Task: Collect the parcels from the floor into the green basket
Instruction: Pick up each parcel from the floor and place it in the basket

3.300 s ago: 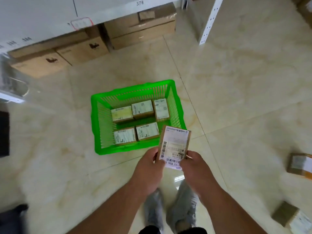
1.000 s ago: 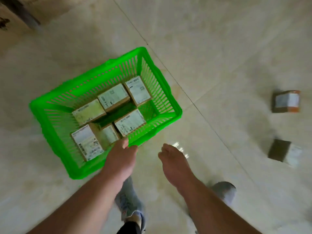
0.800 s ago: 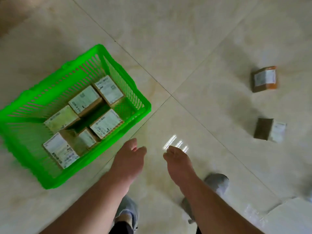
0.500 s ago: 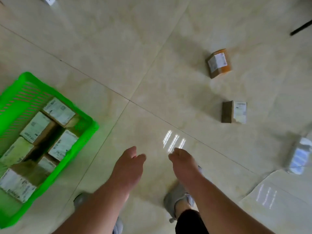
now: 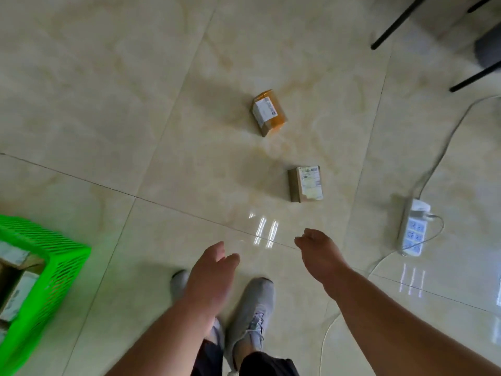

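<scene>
Hanging over the tiled floor (image 5: 108, 104), the left hand (image 5: 210, 278) and right hand (image 5: 320, 253) are both empty, fingers loosely curled. Two parcels lie ahead, one near (image 5: 305, 184) and one farther (image 5: 269, 112), well apart. Boxes fill the green basket (image 5: 54, 270) at the left edge, and a power strip (image 5: 413, 230) lies right.

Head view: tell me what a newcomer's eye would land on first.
The bright green basket at the left edge, with parcels inside, grabs attention first. Next come two parcels lying apart on the pale tiled floor: the orange-taped parcel farther off and the brown parcel nearer, just ahead of the empty right hand and left hand.
</scene>
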